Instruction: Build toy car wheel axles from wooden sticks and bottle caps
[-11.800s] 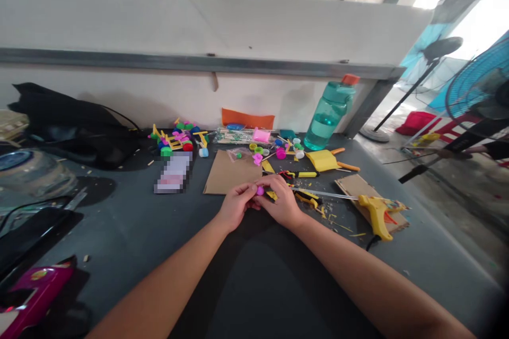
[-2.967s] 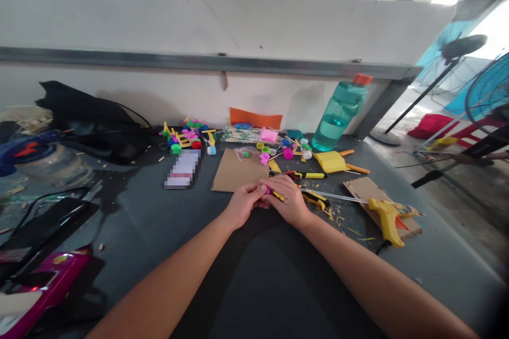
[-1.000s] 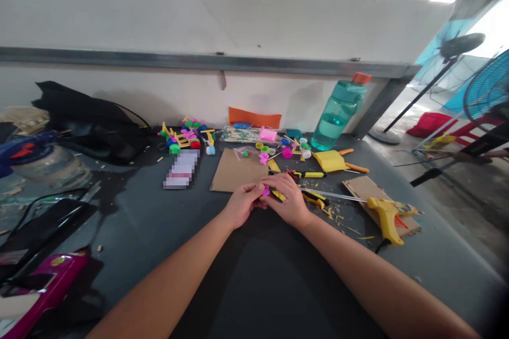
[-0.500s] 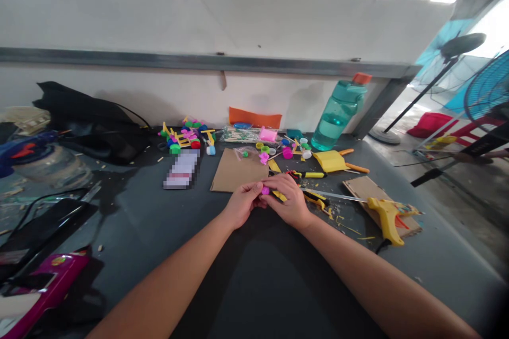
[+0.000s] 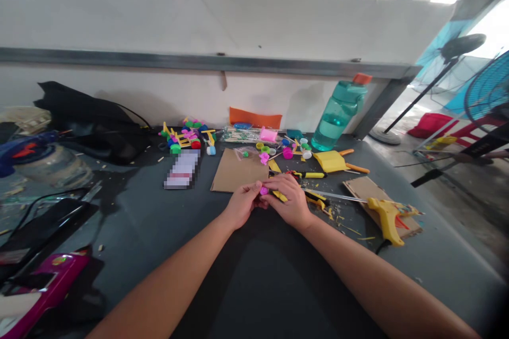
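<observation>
Between my fingertips is a small pink-purple piece (image 5: 264, 190), mostly covered, so its exact kind does not show. My left hand (image 5: 243, 205) pinches it from the left, thumb on top. From the right, my right hand (image 5: 289, 201) closes on the same piece with curled fingers. Both hands are just in front of a brown cardboard piece (image 5: 238, 169). A pink flower-shaped piece (image 5: 264, 158) lies beyond them. Close to the right hand are a yellow-and-black cutter (image 5: 316, 198) and yellow scraps.
A yellow glue gun (image 5: 387, 217) rests on cardboard at the right. Behind stands a teal water bottle (image 5: 336, 116). Colourful caps and sticks (image 5: 186, 137) lie along the back near a phone (image 5: 182, 169). A jar (image 5: 51, 167) and a magenta box (image 5: 55, 280) occupy the left.
The small pink piece has turned or shifted slightly between my fingers. Both hands stay in almost the same place.
</observation>
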`<state>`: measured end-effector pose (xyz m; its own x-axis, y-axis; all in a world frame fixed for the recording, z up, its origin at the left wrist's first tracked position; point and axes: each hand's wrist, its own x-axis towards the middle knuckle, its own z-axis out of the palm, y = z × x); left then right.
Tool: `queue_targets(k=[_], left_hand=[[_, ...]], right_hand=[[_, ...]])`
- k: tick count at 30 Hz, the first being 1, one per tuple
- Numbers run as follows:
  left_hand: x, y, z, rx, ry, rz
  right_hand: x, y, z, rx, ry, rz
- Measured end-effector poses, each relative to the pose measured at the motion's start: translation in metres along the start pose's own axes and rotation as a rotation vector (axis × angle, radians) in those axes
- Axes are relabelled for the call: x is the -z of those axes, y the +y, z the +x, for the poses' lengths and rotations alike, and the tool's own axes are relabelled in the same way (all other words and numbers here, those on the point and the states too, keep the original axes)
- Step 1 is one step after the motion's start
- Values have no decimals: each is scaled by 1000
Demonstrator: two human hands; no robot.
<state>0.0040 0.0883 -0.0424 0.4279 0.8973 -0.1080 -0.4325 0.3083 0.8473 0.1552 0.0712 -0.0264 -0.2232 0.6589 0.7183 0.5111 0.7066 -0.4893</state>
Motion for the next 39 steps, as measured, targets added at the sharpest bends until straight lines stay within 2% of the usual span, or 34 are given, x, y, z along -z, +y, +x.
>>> queue_targets(k=[7,14,22,39], left_hand=[[-2,3,-2,4,-21,5],[-1,1,-1,-18,-31,10],[0,1,-1,-4,-8,10],[0,2,-1,0,-35,-12]], right_hand=[[0,1,-1,-54,19,12],[-1,1,0,7,-10,-20],[0,0,1,18,-21,0],[-1,4,0,10,-11,2]])
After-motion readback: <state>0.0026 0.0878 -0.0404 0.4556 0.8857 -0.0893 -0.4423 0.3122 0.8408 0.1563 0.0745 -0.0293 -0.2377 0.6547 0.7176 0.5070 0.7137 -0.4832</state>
